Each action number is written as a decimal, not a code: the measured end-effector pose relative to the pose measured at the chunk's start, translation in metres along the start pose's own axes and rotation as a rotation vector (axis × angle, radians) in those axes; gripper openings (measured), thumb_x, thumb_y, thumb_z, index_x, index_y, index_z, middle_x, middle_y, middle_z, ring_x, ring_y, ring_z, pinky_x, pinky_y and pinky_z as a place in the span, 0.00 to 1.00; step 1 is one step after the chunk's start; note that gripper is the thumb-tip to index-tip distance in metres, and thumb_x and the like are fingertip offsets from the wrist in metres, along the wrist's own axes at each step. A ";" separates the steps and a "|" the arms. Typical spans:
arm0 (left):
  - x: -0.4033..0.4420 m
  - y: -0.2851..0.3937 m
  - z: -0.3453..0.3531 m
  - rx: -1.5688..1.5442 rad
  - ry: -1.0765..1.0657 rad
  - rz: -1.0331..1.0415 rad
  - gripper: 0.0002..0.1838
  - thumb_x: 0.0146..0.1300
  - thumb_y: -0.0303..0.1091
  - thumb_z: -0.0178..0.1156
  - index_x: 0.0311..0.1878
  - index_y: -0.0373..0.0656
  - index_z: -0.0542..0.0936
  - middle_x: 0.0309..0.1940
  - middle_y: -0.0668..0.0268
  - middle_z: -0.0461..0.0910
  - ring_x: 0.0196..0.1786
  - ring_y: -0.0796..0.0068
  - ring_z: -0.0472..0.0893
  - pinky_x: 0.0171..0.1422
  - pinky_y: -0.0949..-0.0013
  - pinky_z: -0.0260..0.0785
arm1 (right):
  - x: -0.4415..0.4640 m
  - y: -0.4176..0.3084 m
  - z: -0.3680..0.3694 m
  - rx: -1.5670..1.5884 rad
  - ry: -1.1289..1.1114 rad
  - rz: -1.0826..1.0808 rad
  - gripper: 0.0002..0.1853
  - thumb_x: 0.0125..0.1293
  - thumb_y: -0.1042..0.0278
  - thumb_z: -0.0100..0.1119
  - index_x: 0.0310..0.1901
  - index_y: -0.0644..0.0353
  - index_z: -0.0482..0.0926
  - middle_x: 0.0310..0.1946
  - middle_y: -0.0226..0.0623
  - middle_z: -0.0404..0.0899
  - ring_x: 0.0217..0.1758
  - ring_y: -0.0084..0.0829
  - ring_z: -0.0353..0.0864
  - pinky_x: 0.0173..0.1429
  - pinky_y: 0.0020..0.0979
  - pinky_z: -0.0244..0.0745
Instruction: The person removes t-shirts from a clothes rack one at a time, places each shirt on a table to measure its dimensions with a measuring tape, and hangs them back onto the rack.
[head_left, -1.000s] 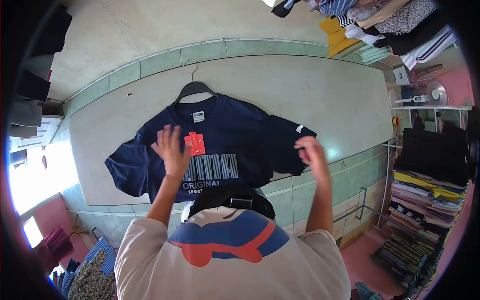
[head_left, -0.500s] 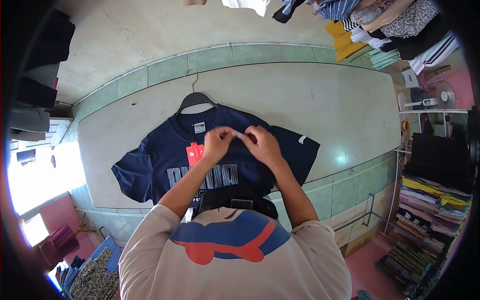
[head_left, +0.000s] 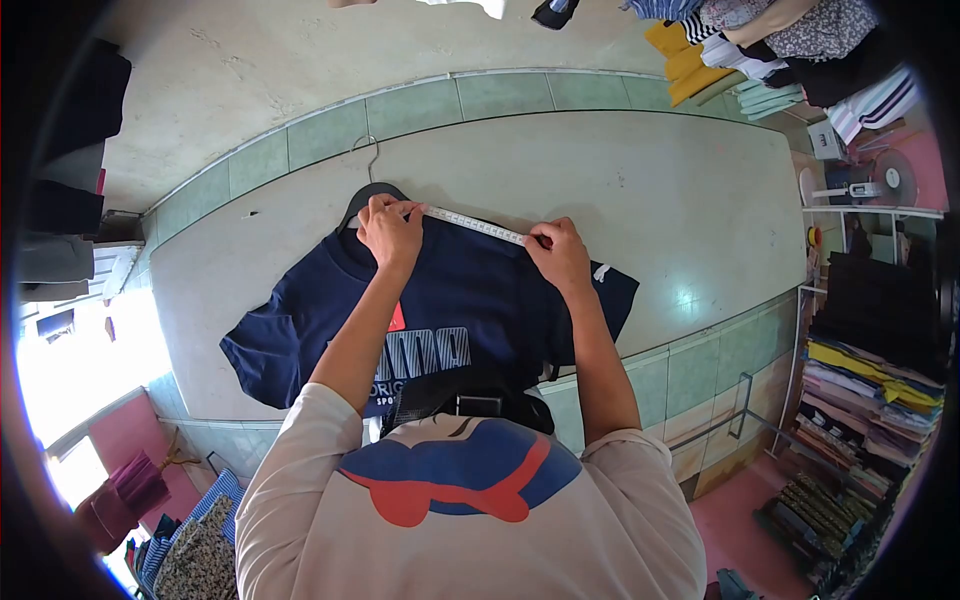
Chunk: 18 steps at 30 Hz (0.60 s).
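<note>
A navy T-shirt (head_left: pixel 470 300) with striped lettering lies face up on the white table (head_left: pixel 700 200), a dark hanger (head_left: pixel 374 192) in its neck. Along its right shoulder a white measuring tape (head_left: pixel 475 225) is stretched straight. At the neck side of that shoulder, my left hand (head_left: pixel 392 232) is closed on one end of the tape. My right hand (head_left: pixel 558 256) pinches the tape near the sleeve seam. Part of a red tag (head_left: pixel 398 318) shows beside my left forearm. The collar is partly covered by my left hand.
Folded clothes (head_left: pixel 870 375) are stacked on a rack at the right. Several garments (head_left: pixel 800 50) hang at the upper right, and dark clothes (head_left: pixel 75 205) hang at the left. A fan (head_left: pixel 890 180) stands at the far right.
My hands have moved apart and up to the shirt's right shoulder. The tape, bunched between my fingers before, is now drawn out along the shoulder. My left forearm now covers more of the red tag.
</note>
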<state>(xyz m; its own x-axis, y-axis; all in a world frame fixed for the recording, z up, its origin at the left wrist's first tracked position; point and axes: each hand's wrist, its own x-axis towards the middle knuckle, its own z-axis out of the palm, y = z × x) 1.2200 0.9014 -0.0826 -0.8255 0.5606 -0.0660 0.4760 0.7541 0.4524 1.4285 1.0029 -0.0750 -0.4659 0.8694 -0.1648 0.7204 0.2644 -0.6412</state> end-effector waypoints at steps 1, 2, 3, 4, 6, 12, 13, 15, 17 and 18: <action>0.000 0.000 0.001 0.001 -0.001 0.001 0.08 0.49 0.42 0.65 0.30 0.52 0.85 0.42 0.73 0.71 0.53 0.68 0.65 0.53 0.57 0.57 | 0.000 0.001 0.001 0.001 -0.012 0.009 0.06 0.51 0.61 0.61 0.27 0.53 0.80 0.31 0.34 0.71 0.29 0.34 0.77 0.36 0.35 0.74; 0.000 0.000 0.001 -0.002 0.000 -0.003 0.08 0.49 0.42 0.65 0.30 0.52 0.85 0.42 0.73 0.71 0.53 0.68 0.65 0.53 0.57 0.57 | 0.001 0.002 0.001 0.003 -0.024 0.019 0.06 0.50 0.61 0.61 0.27 0.53 0.80 0.30 0.34 0.71 0.30 0.34 0.77 0.36 0.35 0.74; -0.001 0.000 0.001 -0.005 0.002 -0.008 0.08 0.49 0.43 0.65 0.30 0.52 0.85 0.41 0.73 0.71 0.53 0.68 0.65 0.53 0.57 0.57 | 0.001 0.003 0.002 0.003 -0.024 0.019 0.06 0.50 0.61 0.61 0.27 0.53 0.80 0.30 0.34 0.71 0.30 0.34 0.77 0.36 0.35 0.74; 0.000 0.000 0.001 -0.005 0.002 -0.008 0.08 0.49 0.43 0.65 0.30 0.52 0.85 0.41 0.73 0.71 0.53 0.68 0.65 0.53 0.57 0.57 | 0.001 0.004 0.003 0.012 -0.027 0.018 0.06 0.50 0.61 0.61 0.27 0.53 0.80 0.30 0.34 0.71 0.30 0.34 0.77 0.37 0.34 0.74; 0.000 0.001 0.000 -0.004 -0.010 -0.015 0.08 0.49 0.43 0.65 0.30 0.51 0.85 0.42 0.73 0.71 0.53 0.68 0.65 0.53 0.57 0.57 | 0.002 0.007 0.002 0.021 -0.031 0.015 0.06 0.50 0.61 0.61 0.27 0.53 0.80 0.30 0.34 0.71 0.30 0.34 0.77 0.37 0.34 0.74; 0.000 0.003 -0.002 0.002 -0.025 -0.031 0.09 0.49 0.43 0.65 0.31 0.52 0.85 0.42 0.74 0.71 0.54 0.68 0.65 0.54 0.57 0.57 | 0.003 0.013 0.002 0.036 -0.047 0.003 0.06 0.50 0.62 0.61 0.28 0.54 0.80 0.29 0.35 0.71 0.30 0.34 0.77 0.36 0.34 0.73; 0.000 0.002 -0.001 0.001 -0.025 -0.029 0.09 0.49 0.43 0.65 0.31 0.52 0.85 0.42 0.74 0.71 0.54 0.68 0.65 0.54 0.57 0.57 | 0.002 0.013 0.002 0.036 -0.042 0.001 0.07 0.50 0.62 0.61 0.28 0.54 0.80 0.29 0.35 0.71 0.30 0.34 0.77 0.36 0.34 0.73; 0.001 0.001 0.000 -0.011 -0.002 -0.022 0.08 0.48 0.43 0.66 0.29 0.52 0.85 0.42 0.74 0.71 0.54 0.68 0.65 0.54 0.57 0.57 | 0.002 0.012 0.002 0.038 -0.034 0.001 0.07 0.51 0.62 0.61 0.28 0.54 0.80 0.29 0.35 0.71 0.30 0.34 0.76 0.36 0.34 0.73; -0.003 0.001 0.001 -0.011 0.028 0.035 0.08 0.48 0.42 0.66 0.29 0.52 0.84 0.41 0.72 0.71 0.52 0.67 0.66 0.53 0.58 0.58 | 0.001 0.011 0.002 0.008 -0.052 -0.005 0.12 0.53 0.58 0.62 0.34 0.57 0.79 0.32 0.37 0.72 0.30 0.34 0.77 0.38 0.33 0.74; -0.006 0.002 0.002 -0.010 0.058 0.090 0.08 0.48 0.42 0.66 0.30 0.51 0.84 0.41 0.71 0.71 0.51 0.67 0.67 0.53 0.58 0.58 | 0.000 0.009 0.002 0.009 -0.047 -0.004 0.12 0.53 0.58 0.62 0.34 0.57 0.79 0.32 0.37 0.72 0.30 0.34 0.77 0.38 0.33 0.74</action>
<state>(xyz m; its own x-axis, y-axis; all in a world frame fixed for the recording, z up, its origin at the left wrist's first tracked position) 1.2261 0.9002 -0.0829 -0.7960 0.6047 0.0270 0.5460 0.6981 0.4631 1.4337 1.0038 -0.0824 -0.4925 0.8478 -0.1967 0.7139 0.2642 -0.6485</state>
